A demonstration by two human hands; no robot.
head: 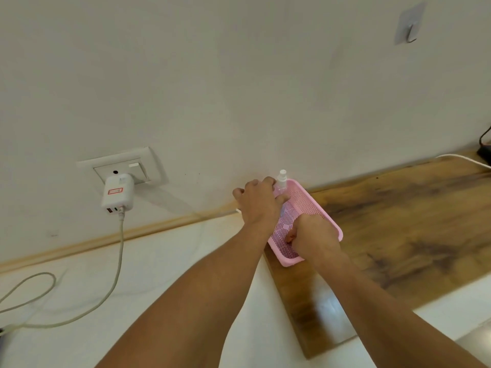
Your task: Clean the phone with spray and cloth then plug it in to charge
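A small clear spray bottle with a white nozzle stands upright in the far corner of a pink perforated basket. My left hand is wrapped around the bottle's body. My right hand reaches down into the near half of the basket with its fingers curled; whatever is under it is hidden. A white charger is plugged into the wall socket, and its grey cable loops across the white counter to a dark object at the left edge. No cloth shows.
The basket sits on a wooden board that runs along the wall to the right. A white cable and a black lead lie at the far right. An adhesive hook is stuck high on the wall.
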